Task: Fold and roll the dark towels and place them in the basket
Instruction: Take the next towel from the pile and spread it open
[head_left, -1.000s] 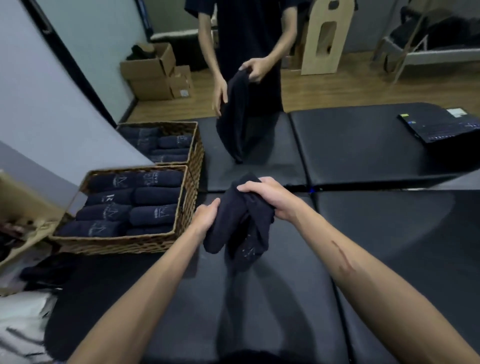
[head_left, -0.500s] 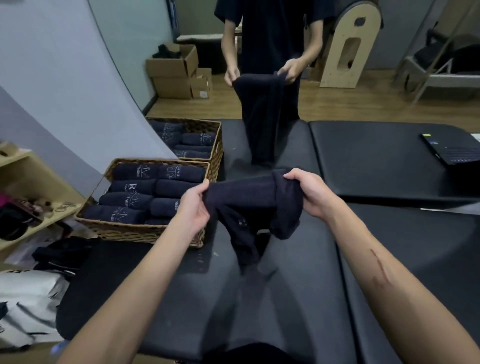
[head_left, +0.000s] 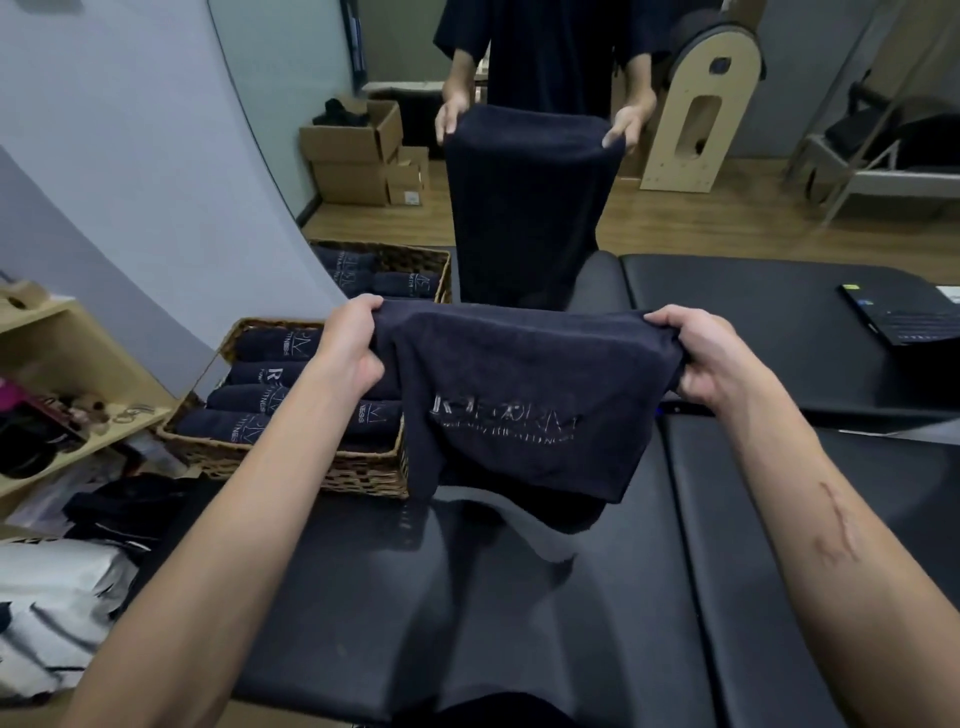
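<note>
The room is dim, with soft light from above. The black padded table (head_left: 519, 597) shows pale glare below the fingers. Wide-angle distortion bends the wall edge. The print on the towel (head_left: 519, 415) is blurred.

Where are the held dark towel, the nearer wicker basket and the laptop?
dark towel (head_left: 519, 395), head view, its logo face.
nearer wicker basket (head_left: 363, 475), head view, front wall.
laptop (head_left: 904, 317), head view, keyboard deck.
</note>
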